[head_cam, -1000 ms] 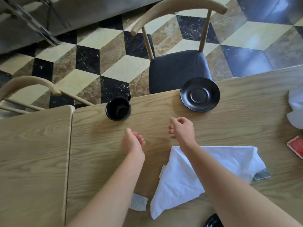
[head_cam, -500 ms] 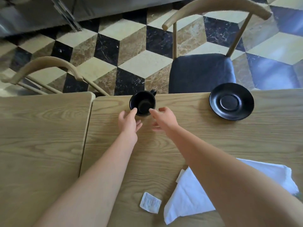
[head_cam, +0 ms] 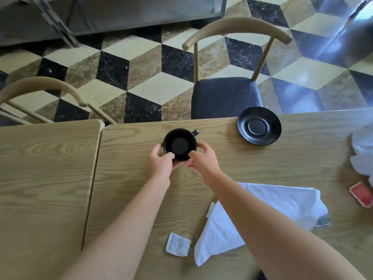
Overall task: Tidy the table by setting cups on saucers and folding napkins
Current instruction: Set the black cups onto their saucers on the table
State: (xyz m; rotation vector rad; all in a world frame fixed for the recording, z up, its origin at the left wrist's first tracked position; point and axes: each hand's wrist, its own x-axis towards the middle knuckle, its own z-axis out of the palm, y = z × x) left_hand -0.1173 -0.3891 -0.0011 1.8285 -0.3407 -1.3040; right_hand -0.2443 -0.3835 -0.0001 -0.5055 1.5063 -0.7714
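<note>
Both hands clasp the round black ceramic cup (head_cam: 179,144) on the pale wooden table (head_cam: 232,164): the left hand (head_cam: 161,162) wraps its left side, the right hand (head_cam: 202,160) its right. The cup's handle points away from the person. The empty black saucer (head_cam: 259,125) lies well to the cup's right, and the crumpled white cloth napkin (head_cam: 262,215) lies nearer the person, right of the cup.

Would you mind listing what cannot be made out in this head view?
- Cup: whether it is lifted or resting on the table; left hand and right hand cover its base.
- Packet: print too small to read.
- Red card: cut off by the right edge.
- White bundle: cut off by the right edge.
- Napkin: partly hidden under the right forearm.
</note>
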